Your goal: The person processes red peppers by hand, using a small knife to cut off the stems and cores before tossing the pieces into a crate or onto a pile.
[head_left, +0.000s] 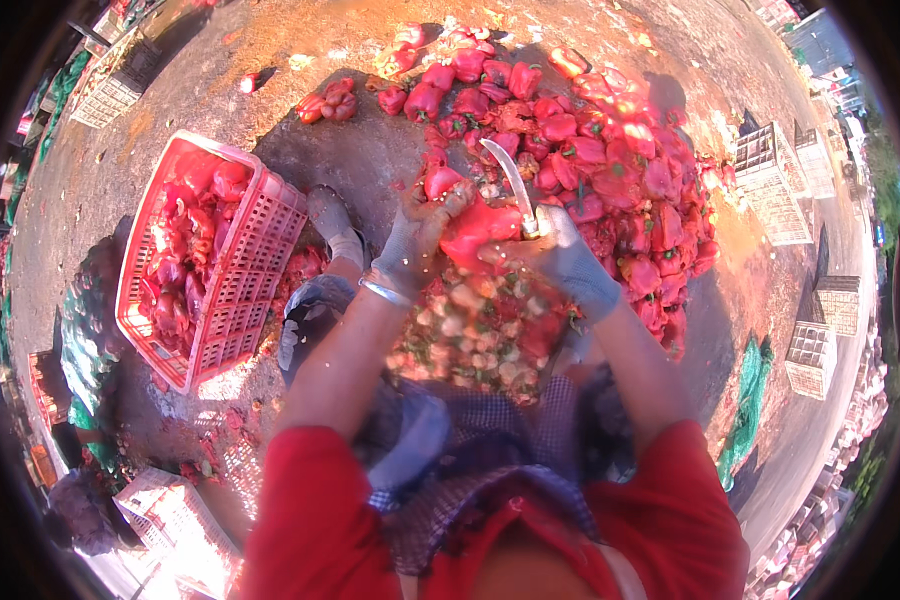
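In a grey work glove, my left hand (415, 240) grips a large red bell pepper (478, 232) in front of me. My right hand (570, 265), also gloved, is closed around a curved knife (511, 172), whose pale blade points up and away from me. Its fingers also touch the right side of the pepper. Beneath both hands lies a blurred heap of cut pepper cores (475, 335) and red scraps. A big pile of red peppers (590, 150) spreads beyond the hands and to the right. The knife's handle is mostly hidden in my grip.
To my left stands a tilted pink-red crate (240, 275) filled with red pepper pieces. White crates (770, 180) stand far right, with another crate (180, 525) at lower left. Green netting (745, 410) lies on the right; a green mesh sack (90, 335) is at left.
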The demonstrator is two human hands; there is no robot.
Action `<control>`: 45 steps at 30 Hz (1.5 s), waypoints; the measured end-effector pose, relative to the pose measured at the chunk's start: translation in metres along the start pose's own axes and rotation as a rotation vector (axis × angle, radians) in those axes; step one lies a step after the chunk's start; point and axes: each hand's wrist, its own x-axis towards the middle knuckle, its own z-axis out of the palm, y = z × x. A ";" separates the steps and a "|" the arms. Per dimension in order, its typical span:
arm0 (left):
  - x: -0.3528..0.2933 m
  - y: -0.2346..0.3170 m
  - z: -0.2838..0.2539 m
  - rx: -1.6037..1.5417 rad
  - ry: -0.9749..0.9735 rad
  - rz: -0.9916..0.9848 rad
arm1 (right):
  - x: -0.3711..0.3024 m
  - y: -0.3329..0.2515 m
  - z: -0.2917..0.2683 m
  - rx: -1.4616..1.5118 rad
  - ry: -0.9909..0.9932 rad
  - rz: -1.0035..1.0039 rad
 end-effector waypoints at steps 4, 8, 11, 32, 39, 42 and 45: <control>0.004 -0.016 -0.004 0.024 0.028 -0.043 | -0.015 0.003 -0.007 -0.056 0.034 0.159; 0.005 -0.021 0.005 0.035 -0.043 -0.141 | -0.030 0.008 -0.013 0.081 0.088 0.075; 0.006 -0.025 0.008 0.038 -0.026 -0.163 | -0.039 0.000 -0.019 0.042 0.115 0.103; 0.009 -0.039 0.002 -0.018 -0.115 -0.254 | -0.063 -0.011 0.001 -0.312 0.148 -0.038; 0.013 -0.020 0.018 -0.028 0.139 -0.005 | -0.060 -0.008 -0.012 -0.091 0.177 0.057; 0.025 -0.013 -0.005 -0.068 0.071 0.059 | -0.065 -0.002 -0.023 -0.232 0.126 -0.020; 0.022 0.003 -0.015 -0.097 0.097 0.117 | -0.059 0.009 -0.024 0.023 0.267 -0.135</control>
